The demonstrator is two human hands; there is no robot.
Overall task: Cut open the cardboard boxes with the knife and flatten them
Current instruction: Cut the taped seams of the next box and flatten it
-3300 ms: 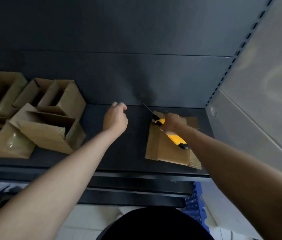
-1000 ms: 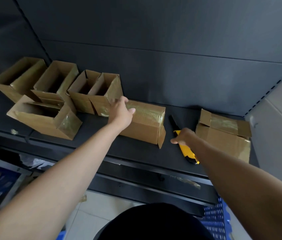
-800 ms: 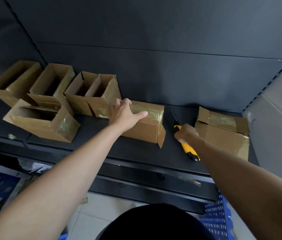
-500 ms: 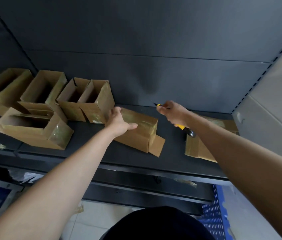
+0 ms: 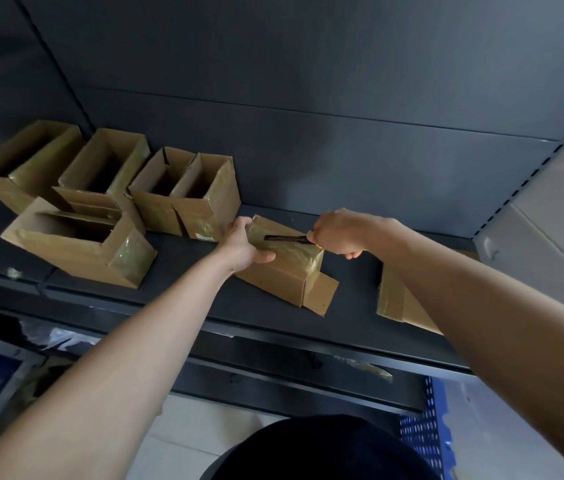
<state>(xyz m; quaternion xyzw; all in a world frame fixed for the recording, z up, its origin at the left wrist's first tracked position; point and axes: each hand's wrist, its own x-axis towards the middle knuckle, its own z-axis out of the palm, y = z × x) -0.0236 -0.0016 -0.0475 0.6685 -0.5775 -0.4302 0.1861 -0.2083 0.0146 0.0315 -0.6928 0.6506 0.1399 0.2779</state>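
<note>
A taped cardboard box (image 5: 282, 278) lies on the dark shelf (image 5: 187, 299), one end flap hanging open at its right. My left hand (image 5: 242, 245) grips the box's left end, thumb across its taped top. My right hand (image 5: 341, 233) holds the yellow knife, its handle almost hidden in the fist. The dark blade (image 5: 285, 239) lies along the tape on the box's top, pointing left. A flattened box (image 5: 398, 303) lies on the shelf to the right, partly under my right forearm.
Several open-topped cardboard boxes (image 5: 183, 195) stand in a cluster at the shelf's left, one (image 5: 76, 242) near the front edge. A blue perforated crate (image 5: 424, 431) sits on the floor below right. A grey panel (image 5: 550, 220) closes the shelf's right side.
My right hand picked the knife up off the shelf and brought its blade onto the box's taped top. My left hand shifted to grip the box's left end.
</note>
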